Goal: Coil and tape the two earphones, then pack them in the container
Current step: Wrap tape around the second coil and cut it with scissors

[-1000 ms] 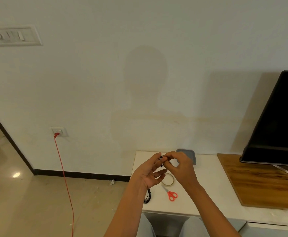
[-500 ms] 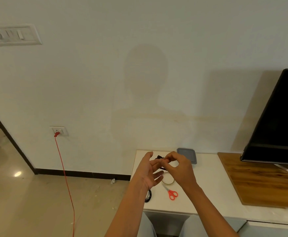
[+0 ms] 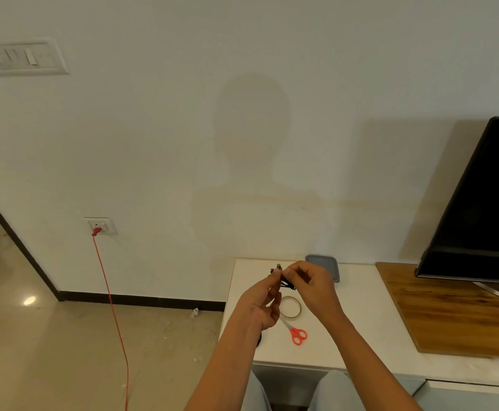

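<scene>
head view
left hand (image 3: 258,305): raised over white bench (image 3: 361,315), palm turned right, fingertips pinch upper end of black coiled earphone (image 3: 288,284)
right hand (image 3: 315,287): knuckles up, fingers curled, grip pinching same coil
earphone axis: upper-left to lower-right, held above bench between both hands
below hands: clear tape roll (image 3: 291,307), red-handled scissors (image 3: 298,336)
grey lidded container (image 3: 330,264): behind right hand, lid mark unreadable

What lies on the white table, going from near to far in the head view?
scissors → tape → container. I leave out the earphone, which is held in the air.
</scene>
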